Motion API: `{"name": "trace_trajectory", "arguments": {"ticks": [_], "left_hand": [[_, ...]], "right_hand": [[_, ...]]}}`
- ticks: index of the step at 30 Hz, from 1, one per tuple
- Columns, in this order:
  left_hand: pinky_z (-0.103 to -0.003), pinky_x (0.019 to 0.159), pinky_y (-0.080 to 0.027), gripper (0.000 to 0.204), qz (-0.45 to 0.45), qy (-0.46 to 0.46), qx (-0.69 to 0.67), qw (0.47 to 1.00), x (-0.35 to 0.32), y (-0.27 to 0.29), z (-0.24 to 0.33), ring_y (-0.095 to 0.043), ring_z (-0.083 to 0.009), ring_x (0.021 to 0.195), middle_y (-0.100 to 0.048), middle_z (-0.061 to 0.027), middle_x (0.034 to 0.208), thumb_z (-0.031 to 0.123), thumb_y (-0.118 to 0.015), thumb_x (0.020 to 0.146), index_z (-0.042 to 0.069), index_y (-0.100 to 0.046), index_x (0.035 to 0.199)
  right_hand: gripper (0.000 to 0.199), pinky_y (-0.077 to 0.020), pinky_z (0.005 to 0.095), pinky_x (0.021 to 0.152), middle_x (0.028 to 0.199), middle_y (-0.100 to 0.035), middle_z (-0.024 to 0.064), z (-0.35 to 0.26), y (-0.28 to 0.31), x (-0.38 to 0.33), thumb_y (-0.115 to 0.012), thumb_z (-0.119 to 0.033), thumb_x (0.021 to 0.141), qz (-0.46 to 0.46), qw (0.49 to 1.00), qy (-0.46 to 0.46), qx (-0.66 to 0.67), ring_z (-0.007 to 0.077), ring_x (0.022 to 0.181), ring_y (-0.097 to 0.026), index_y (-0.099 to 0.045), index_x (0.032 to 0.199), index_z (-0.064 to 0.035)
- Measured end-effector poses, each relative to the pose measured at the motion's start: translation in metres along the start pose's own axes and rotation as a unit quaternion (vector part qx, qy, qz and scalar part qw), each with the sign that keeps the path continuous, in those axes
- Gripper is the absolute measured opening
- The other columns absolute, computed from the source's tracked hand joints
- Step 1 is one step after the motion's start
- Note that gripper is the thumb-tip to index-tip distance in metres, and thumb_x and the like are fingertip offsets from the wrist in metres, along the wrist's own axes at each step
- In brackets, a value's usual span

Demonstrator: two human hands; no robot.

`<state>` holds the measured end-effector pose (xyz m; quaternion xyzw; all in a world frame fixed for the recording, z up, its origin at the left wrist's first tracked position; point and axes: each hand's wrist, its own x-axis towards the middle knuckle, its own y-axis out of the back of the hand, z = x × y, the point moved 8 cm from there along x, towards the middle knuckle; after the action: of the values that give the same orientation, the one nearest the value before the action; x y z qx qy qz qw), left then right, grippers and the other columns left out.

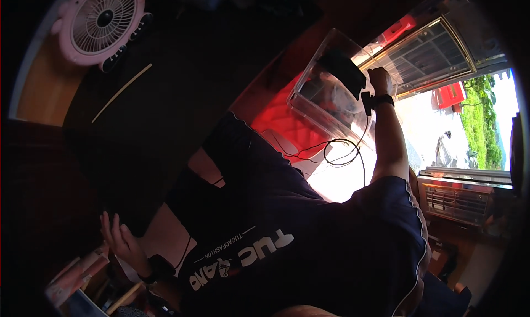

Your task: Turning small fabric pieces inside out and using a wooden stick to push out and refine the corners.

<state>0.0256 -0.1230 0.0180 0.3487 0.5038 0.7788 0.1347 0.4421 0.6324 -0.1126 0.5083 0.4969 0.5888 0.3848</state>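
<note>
My right hand (380, 80) is stretched out to the upper right, its fingers curled closed at the edge of a clear plastic bin (309, 68). A dark flat rectangular piece (343, 73) lies right beside that fist, over the bin. Whether the fist grips it, the bin's rim or something else is hidden. At the lower left, my left hand (122, 244) is open, fingers extended, with nothing visible in it. Each wrist wears a black band. A thin black cable (342, 161) hangs in loops below the right wrist.
A pink fan (105, 19) stands at the upper left, near a thin pale stick (122, 93) on a dark surface. Red material (292, 121) shows below the bin. Bright openings with a gold-framed panel (436, 54) lie at right. Pinkish packages (77, 275) are at lower left.
</note>
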Motion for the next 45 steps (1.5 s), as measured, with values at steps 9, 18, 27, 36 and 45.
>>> {"name": "trace_trajectory", "arguments": {"ticks": [9,18,27,36,45], "left_hand": [[-0.048,0.108,-0.024,0.026,0.056,0.053,-0.015,0.997,-0.008,0.013,0.002,-0.043,-0.0324,0.125,-0.052,-0.0127,0.129,0.006,-0.053,0.082,0.003,-0.064,0.105],[-0.049,0.108,-0.024,0.026,0.072,0.065,-0.042,0.994,-0.038,0.019,-0.014,-0.044,-0.0336,0.124,-0.051,-0.0155,0.129,0.004,-0.051,0.081,0.0,-0.063,0.104],[-0.048,0.108,-0.023,0.025,0.059,0.098,-0.02,0.993,-0.035,0.012,-0.043,-0.041,-0.0344,0.126,-0.05,-0.0159,0.131,0.003,-0.05,0.081,0.0,-0.062,0.103],[-0.046,0.107,-0.026,0.025,0.055,0.111,-0.03,0.992,-0.001,0.008,-0.047,-0.04,-0.0349,0.127,-0.049,-0.0159,0.132,0.003,-0.05,0.083,0.001,-0.061,0.105],[-0.044,0.104,-0.032,0.025,0.045,0.131,-0.022,0.99,-0.003,0.009,-0.057,-0.041,-0.0374,0.125,-0.049,-0.0172,0.131,0.0,-0.05,0.083,0.0,-0.061,0.105]], "right_hand": [[0.02,-0.0507,0.0358,0.075,0.093,-0.068,0.0125,-0.146,0.129,-0.045,-0.058,-0.021,0.085,0.036,0.953,0.126,0.273,0.0255,0.087,-0.066,-0.066,0.098,-0.0075],[0.016,-0.0494,0.0337,0.072,0.089,-0.065,0.0103,-0.382,0.24,-0.139,-0.063,-0.018,0.082,0.085,0.813,0.441,0.371,0.0244,0.082,-0.065,-0.066,0.09,-0.0044],[0.025,-0.0498,0.0337,0.069,0.083,-0.067,0.0126,-0.439,0.264,-0.081,-0.061,-0.026,0.081,0.078,0.808,0.422,0.404,0.0251,0.076,-0.066,-0.067,0.091,-0.0042],[0.03,-0.0494,0.0377,0.079,0.094,-0.067,0.0145,-0.594,0.234,0.053,-0.06,-0.027,0.076,0.015,0.819,0.505,0.273,0.0308,0.091,-0.063,-0.067,0.097,-0.0063],[0.027,-0.0503,0.0444,0.08,0.106,-0.064,0.0195,-0.61,0.22,0.083,-0.059,-0.017,0.074,0.026,0.928,0.36,0.094,0.0349,0.098,-0.062,-0.069,0.097,-0.0051]]}}
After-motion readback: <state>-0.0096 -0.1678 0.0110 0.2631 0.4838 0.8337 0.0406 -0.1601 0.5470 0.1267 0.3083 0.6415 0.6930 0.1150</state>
